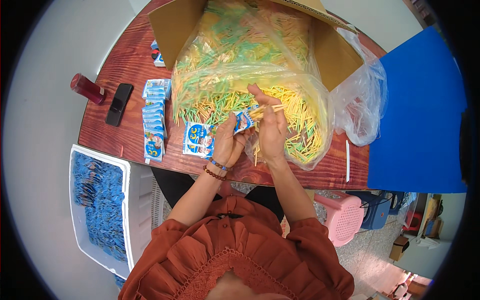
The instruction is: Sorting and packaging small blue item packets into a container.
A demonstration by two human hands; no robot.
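My left hand, with beaded bracelets at its wrist, grips a small blue-and-white packet. Thin yellow sticks are pinched in my right hand, their near ends at the packet's mouth. How far they reach inside I cannot tell. Under and beyond my hands, a heap of loose yellow, green and orange sticks spills from a clear plastic bag. More flat packets lie on the table beside my left hand. Further left is an overlapping row of such packets.
An open cardboard box holds the bag on the red wooden table. A phone and a red bottle are at the left. A white bin below holds many blue packets. Right are a blue panel and pink stool.
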